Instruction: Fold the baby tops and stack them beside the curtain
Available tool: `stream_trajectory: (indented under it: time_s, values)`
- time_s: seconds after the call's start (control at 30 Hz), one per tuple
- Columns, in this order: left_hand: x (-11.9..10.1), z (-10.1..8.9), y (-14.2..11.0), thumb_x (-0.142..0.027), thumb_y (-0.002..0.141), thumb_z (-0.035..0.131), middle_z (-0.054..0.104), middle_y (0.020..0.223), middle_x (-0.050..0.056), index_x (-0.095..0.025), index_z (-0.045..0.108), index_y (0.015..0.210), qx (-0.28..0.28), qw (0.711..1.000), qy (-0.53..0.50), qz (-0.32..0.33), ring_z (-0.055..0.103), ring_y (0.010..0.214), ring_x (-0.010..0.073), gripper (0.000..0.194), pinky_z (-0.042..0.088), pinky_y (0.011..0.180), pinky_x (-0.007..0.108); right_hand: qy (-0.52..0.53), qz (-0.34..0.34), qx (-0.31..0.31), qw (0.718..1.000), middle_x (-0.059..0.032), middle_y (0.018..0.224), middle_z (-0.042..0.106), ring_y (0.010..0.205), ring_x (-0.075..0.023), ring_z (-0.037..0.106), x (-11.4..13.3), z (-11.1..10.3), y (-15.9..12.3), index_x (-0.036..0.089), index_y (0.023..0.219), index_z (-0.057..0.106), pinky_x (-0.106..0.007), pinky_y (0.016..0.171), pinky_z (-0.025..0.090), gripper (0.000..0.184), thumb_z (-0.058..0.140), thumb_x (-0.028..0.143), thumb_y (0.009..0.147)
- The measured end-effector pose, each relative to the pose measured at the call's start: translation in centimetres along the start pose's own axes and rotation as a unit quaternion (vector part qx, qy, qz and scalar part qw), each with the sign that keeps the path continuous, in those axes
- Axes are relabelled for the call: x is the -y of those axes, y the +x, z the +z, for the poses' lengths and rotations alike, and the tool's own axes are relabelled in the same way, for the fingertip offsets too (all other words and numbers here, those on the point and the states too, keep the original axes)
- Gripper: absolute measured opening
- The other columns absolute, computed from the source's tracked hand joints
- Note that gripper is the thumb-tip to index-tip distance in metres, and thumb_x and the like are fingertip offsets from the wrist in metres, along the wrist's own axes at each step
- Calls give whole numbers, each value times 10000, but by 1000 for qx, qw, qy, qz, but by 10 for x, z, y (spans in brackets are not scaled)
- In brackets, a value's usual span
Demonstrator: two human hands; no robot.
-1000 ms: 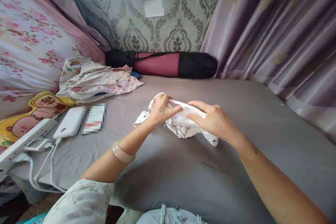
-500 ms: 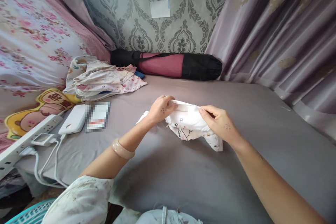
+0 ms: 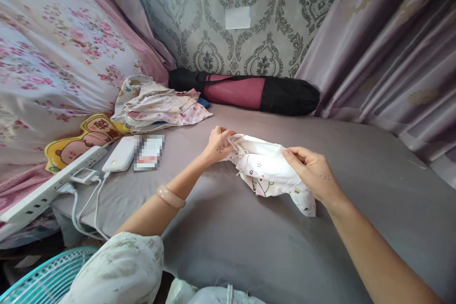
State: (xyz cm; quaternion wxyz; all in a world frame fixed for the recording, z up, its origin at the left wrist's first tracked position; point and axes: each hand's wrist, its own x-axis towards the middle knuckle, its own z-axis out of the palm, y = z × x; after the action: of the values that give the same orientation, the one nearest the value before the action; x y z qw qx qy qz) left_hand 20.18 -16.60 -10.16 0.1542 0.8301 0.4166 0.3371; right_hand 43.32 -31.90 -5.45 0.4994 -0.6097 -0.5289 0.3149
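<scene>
At far left on my feed, a white power strip (image 3: 46,194) lies beside a white power bank (image 3: 121,153), which has a cable at its near end. Farther back sits a pile of printed clothes (image 3: 160,104). My operator's left hand (image 3: 218,146) grips the gathered left end of a white printed garment (image 3: 274,166). The garment extends between both hands over the gray sheet (image 3: 249,247); I cannot tell whether its lower edge touches. The right hand (image 3: 313,171) pinches its upper edge, thumb against fingers.
</scene>
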Motion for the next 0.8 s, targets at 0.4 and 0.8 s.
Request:
stream_trajectory:
  time_s: [0.4, 0.8]
  values:
    - [-7, -14, 7, -448, 855, 553, 541, 641, -24, -142, 652, 881, 76, 962, -252, -67, 461, 577, 101, 323, 348, 533, 217, 78, 66, -20, 995, -16, 805, 712, 731, -160, 632, -5, -6, 4, 224, 956, 744, -225, 606, 485, 372, 735, 533, 749]
    - [-13, -36, 13, -475, 769, 706, 612, 917, 44, -192, 723, 995, 114, 960, -254, 32, 547, 784, 148, 362, 424, 689, 254, 207, 173, -26, 963, -19, 741, 730, 648, -157, 662, -14, -16, 9, 214, 849, 751, -218, 575, 523, 350, 848, 467, 628]
